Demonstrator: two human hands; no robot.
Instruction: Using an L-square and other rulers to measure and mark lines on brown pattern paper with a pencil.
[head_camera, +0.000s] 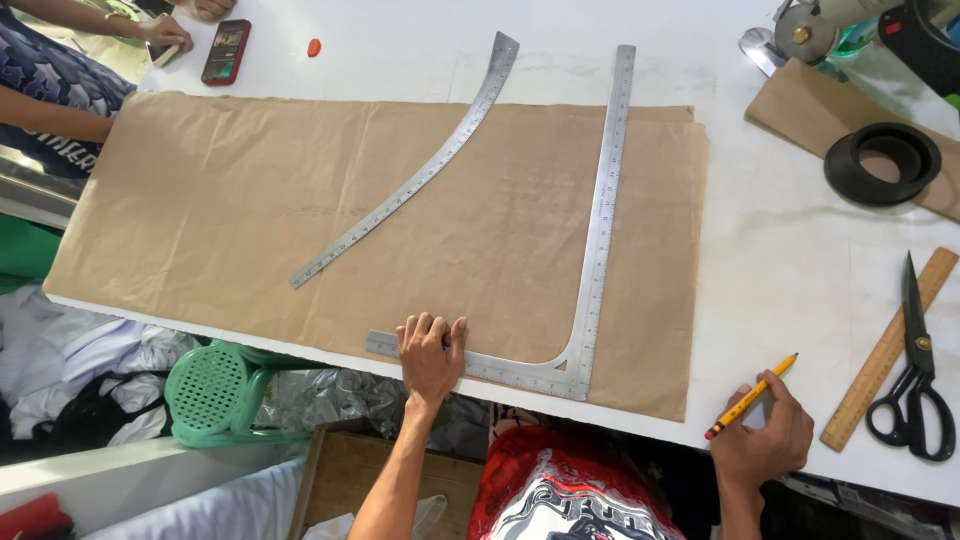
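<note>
White and broad, the work surface (780, 270) carries a large sheet of brown pattern paper (250, 210) that lies flat across most of it. On the paper rest a long curved metal ruler (420, 175), lying slantwise, and a steel L-shaped square (598, 250) whose long arm runs up the sheet and whose short arm follows the near edge. The left hand (430, 355) presses flat on that short arm, fingers spread, so its grip is open and holds nothing. The right hand (765, 440) rests on the bare surface just off the paper's right edge, its grip closed around a yellow pencil (752, 396) that points up and to the right. Further right lie a wooden straight ruler (880, 360) and black-handled scissors (915, 370) side by side, with a black ring (882, 163) on a second piece of brown paper behind them. At the far left corner, another person's hand (165, 35) is beside a red phone (226, 51).
</note>
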